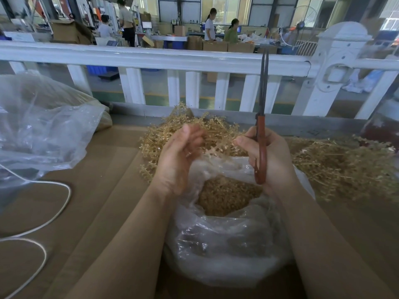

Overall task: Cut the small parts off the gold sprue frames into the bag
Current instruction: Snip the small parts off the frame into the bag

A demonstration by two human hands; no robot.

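Over cardboard [103, 190], right hand [274, 160] grips upright scissors [261, 134]; left hand's [179, 160] blurred fingers touch a sprue frame [212, 145].

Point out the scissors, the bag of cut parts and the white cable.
scissors [261, 145]: head view, on the red handle.
bag of cut parts [226, 251]: head view, on its clear front wall.
white cable [64, 199]: head view, on its loop.
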